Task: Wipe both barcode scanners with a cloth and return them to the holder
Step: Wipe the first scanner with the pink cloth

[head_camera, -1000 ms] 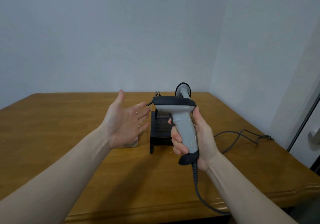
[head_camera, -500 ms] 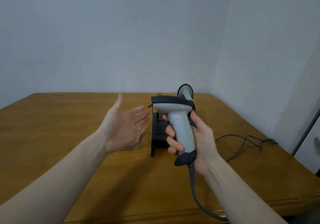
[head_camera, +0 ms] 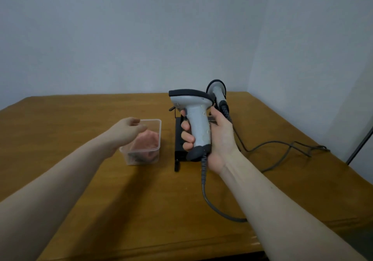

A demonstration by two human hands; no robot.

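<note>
My right hand [head_camera: 219, 139] grips a grey barcode scanner [head_camera: 196, 119] by its handle, upright above the table, its black-trimmed head pointing left. Behind it a second scanner [head_camera: 218, 93] sits in the black holder [head_camera: 179, 139], partly hidden by the held one. A pink cloth [head_camera: 146, 141] lies crumpled in a clear plastic box [head_camera: 155, 122] left of the holder. My left hand [head_camera: 127, 131] hovers over the box's near left corner, palm down, fingers loosely curled and holding nothing.
Grey cables [head_camera: 282, 147] trail from the scanners across the right side of the wooden table [head_camera: 60, 123]; one coiled cord [head_camera: 204, 182] hangs from the held scanner toward the front edge. Walls meet in a corner behind the table.
My left hand turned from palm-up beside the scanner to palm-down over the plastic box, uncovering the box and cloth. The right hand kept its grip on the scanner.
</note>
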